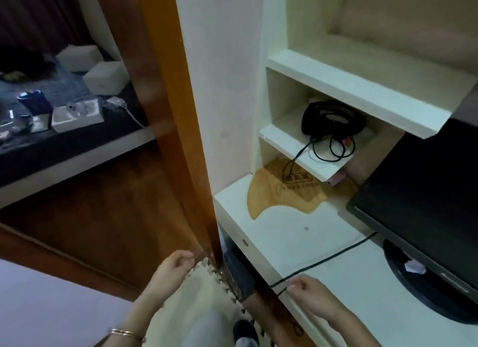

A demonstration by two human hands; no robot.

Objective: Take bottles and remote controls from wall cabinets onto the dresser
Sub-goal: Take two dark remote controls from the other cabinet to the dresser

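Observation:
No bottle or remote control shows clearly in the head view. The white dresser top (pixel 284 232) runs along the right, under open white wall shelves (pixel 349 80). My left hand (pixel 173 266) hangs low in front of the wooden door post, fingers curled with nothing in them. My right hand (pixel 307 289) hovers at the dresser's front edge, fingers curled. A thin black cable (pixel 336 253) crosses the top and runs right by its fingertips; I cannot tell whether they touch it.
A coil of black cables (pixel 333 119) lies on the lower shelf. A wooden fan-shaped board (pixel 282 191) leans below it. A black TV (pixel 426 191) on a round stand fills the right. Past the wooden door post (pixel 181 113), white boxes (pixel 106 77) and a dark purple cup (pixel 33 102) sit on a bed.

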